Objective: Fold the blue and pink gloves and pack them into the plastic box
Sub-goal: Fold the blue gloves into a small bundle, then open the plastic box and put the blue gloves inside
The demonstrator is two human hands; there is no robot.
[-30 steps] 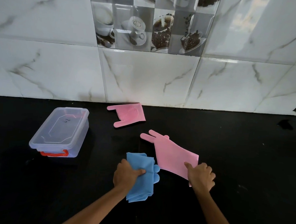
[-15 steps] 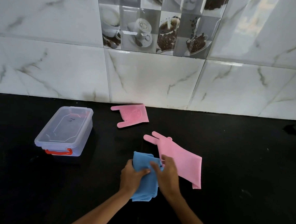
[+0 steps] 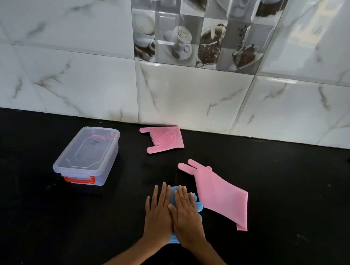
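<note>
With left hand (image 3: 158, 213) and right hand (image 3: 186, 216) flat and open, gripping nothing, we press the folded blue rubber glove (image 3: 198, 207) near the black worktop's (image 3: 43, 226) front edge, and next we judge the lidded clear plastic box (image 3: 87, 155) needs opening

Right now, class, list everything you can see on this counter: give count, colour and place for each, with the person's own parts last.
Plastic box: one, clear with red handle, lid on, left on counter.
Pink gloves: two; one by the wall, one right of the hands.
Blue glove: folded bundle, count unclear, under both hands.
Counter: one, black.
Wall tiles: white marble, coffee-picture tile above.
Left hand: flat on the blue glove.
Right hand: flat beside it.
</note>
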